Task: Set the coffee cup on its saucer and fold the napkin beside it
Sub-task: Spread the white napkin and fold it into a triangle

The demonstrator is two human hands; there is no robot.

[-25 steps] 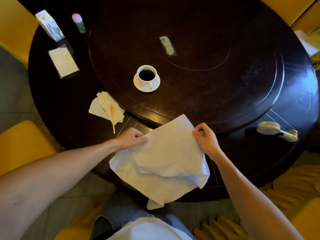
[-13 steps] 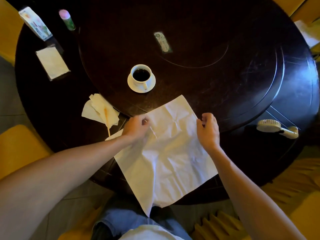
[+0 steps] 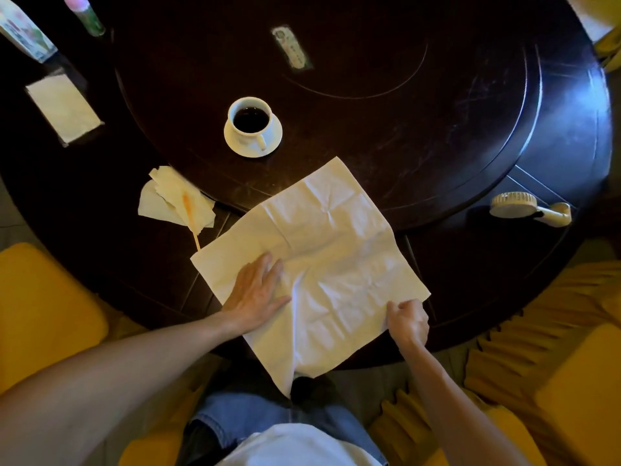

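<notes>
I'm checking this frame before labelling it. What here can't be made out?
All in the head view:
- Napkin under the left hand: hidden by the palm.
- Napkin's near corner: overhangs the table edge.
- Label at the table's centre: print too small.
- Carton: cut off by the frame.

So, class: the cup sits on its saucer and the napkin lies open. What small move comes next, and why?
Probably fold: the right hand pinches the napkin at its near right corner, while the left hand presses it flat. Carrying that corner across would make the first crease.
</notes>
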